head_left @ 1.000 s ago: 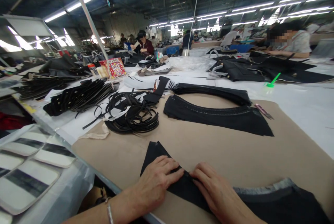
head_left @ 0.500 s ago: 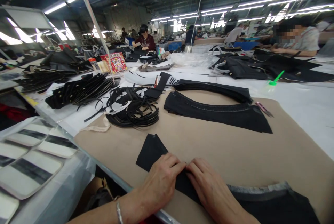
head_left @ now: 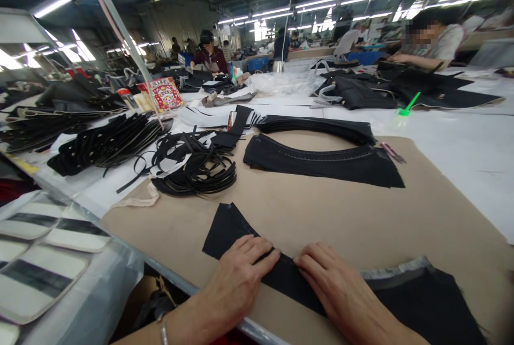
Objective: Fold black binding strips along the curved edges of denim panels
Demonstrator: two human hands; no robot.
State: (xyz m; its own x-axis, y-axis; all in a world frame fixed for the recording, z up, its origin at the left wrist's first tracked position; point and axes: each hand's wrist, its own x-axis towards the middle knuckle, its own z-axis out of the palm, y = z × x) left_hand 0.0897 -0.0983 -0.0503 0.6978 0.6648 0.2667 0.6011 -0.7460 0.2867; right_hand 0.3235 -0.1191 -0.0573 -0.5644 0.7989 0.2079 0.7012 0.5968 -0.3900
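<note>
A curved black fabric piece (head_left: 223,231) lies on the brown mat (head_left: 321,211) at the near side. My left hand (head_left: 244,270) rests on its left part, fingers laid over the upper edge with thumb and forefinger a little apart. Farther right along the same edge, my right hand (head_left: 331,280) presses down with its fingers bunched together; whether it pinches the edge is hard to see. Beyond my right hand the black fabric (head_left: 425,297) shows a grey strip along its curved edge.
Black curved pieces (head_left: 321,165) lie at the mat's far side beside pink snips (head_left: 392,153). Coiled black strips (head_left: 193,168) sit left. A green brush (head_left: 408,105) stands behind. Pale panels (head_left: 44,275) lie lower left. Two people (head_left: 431,39) (head_left: 209,54) work beyond.
My hands have moved apart along the fabric edge, leaving a gap between their fingertips. My left hand's fingers have spread. The view has shifted slightly to the right.
</note>
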